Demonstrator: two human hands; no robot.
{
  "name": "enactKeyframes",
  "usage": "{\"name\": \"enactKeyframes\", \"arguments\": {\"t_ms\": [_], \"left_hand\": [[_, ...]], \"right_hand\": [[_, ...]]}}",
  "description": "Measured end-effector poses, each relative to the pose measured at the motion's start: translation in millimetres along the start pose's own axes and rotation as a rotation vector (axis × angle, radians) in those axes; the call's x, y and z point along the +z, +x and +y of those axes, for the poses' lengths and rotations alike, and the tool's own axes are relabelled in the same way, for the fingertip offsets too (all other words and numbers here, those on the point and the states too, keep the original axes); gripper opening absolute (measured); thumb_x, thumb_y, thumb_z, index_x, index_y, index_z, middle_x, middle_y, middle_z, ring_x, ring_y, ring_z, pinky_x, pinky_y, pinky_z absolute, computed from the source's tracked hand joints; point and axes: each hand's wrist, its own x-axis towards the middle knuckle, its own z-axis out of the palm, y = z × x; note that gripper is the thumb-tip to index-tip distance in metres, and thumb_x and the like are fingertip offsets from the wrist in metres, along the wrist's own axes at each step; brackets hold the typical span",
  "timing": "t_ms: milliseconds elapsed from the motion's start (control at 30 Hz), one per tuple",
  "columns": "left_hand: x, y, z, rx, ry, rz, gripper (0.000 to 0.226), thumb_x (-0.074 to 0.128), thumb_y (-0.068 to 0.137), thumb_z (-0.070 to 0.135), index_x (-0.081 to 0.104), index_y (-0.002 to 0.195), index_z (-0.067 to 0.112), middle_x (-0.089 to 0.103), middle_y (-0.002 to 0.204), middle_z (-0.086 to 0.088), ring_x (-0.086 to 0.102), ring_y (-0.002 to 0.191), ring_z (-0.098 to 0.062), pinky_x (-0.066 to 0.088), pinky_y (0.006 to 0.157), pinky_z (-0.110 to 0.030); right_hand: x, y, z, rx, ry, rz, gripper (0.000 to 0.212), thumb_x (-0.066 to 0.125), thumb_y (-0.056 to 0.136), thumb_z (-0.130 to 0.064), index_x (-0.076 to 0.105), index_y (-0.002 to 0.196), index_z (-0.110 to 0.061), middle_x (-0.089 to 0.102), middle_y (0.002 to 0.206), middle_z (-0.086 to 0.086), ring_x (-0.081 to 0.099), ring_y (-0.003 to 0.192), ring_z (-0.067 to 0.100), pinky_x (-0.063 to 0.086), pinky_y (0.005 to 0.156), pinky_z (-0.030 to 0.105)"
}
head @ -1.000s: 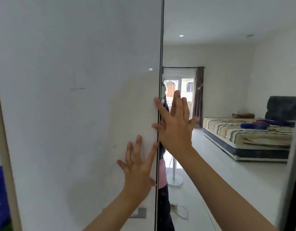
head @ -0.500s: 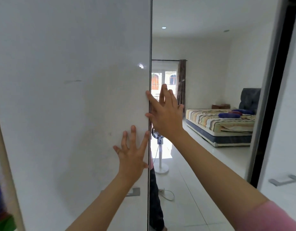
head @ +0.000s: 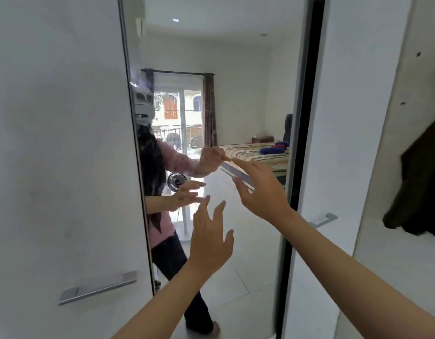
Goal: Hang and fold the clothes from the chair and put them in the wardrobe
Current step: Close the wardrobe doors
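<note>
Two bare hands reach out in front of a mirrored wardrobe door (head: pixel 236 81), both spread open and holding nothing. On the far left stands a white wardrobe panel (head: pixel 60 143) with one metal bar handle (head: pixel 98 287) low down. Next to it, the left hand (head: pixel 210 243) is raised from below, palm toward the glass, fingers fanned and pointing up, close to the mirror; whether it touches cannot be told. Farther right and higher, the right hand (head: pixel 263 189) stretches forward with fingers splayed, its fingertips at the glass. The mirror reflects the person's pink sleeve and both hands, plus one striped bed (head: pixel 255 152) and one standing fan (head: pixel 178 182). Right of the black door edge is a second white panel with a second handle (head: pixel 323 220). At the far right, the open wardrobe compartment (head: pixel 392 143) holds one dark garment (head: pixel 419 192) hanging inside.
</note>
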Motion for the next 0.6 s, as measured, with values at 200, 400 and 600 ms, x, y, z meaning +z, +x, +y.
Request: {"name": "enactKeyframes", "arguments": {"t_ms": [200,400,600], "left_hand": [[101,18,53,0.022,-0.248,-0.168,0.058,0.056,0.087,0.027,0.035,0.141,0.022,0.029,0.149,0.001,0.027,0.138,-0.013,0.032,0.106,-0.021],[184,44,81,-0.021,-0.394,-0.279,0.049,0.055,0.092,0.020,0.041,0.139,0.016,0.045,0.142,-0.001,0.040,0.132,-0.013,0.030,0.109,-0.019],[233,58,89,-0.076,-0.525,-0.280,0.045,0.054,0.094,0.012,0.042,0.136,0.021,0.054,0.132,0.005,0.051,0.123,-0.011,0.039,0.103,-0.016]], "right_hand": [[-32,-51,122,0.181,-0.121,-0.067,0.041,0.056,0.093,-0.031,0.052,0.133,-0.023,0.062,0.117,0.003,0.055,0.109,0.021,0.048,0.087,0.033],[-26,-96,228,0.284,-0.119,-0.174,0.043,0.055,0.093,-0.026,0.049,0.135,-0.026,0.062,0.104,0.003,0.056,0.098,0.020,0.046,0.074,0.028],[1,-118,281,0.265,0.031,-0.270,0.048,0.058,0.091,-0.017,0.047,0.137,-0.023,0.067,0.109,-0.001,0.062,0.097,0.017,0.051,0.086,0.037]]}}
